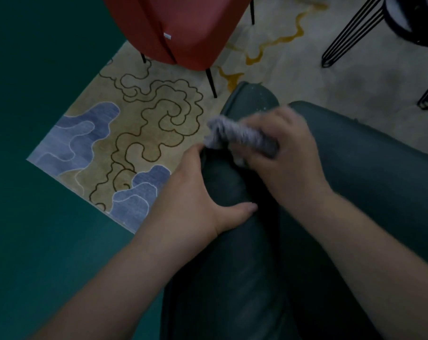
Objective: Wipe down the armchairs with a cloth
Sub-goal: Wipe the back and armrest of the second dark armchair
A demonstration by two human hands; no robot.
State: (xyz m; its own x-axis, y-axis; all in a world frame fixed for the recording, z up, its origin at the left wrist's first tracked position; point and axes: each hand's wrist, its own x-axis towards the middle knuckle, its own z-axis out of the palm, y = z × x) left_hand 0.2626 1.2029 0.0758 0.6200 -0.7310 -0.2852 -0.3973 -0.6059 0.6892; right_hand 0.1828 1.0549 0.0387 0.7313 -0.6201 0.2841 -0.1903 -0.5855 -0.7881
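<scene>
Though unreadable, white tag (167, 36) on red armchair (183, 25)

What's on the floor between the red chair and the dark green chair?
Only rug, seen in the head view, between the red chair and the green chair.

We seem to be in a lounge or sitting room. A patterned rug (139, 133) with blue cloud shapes and brown swirls lies at ten o'clock on a dark green floor (36, 229). A red armchair (181, 28) stands at twelve, a dark green armchair (232, 253) at five, and a black wire-legged stool or table (404, 23) at two.
</scene>
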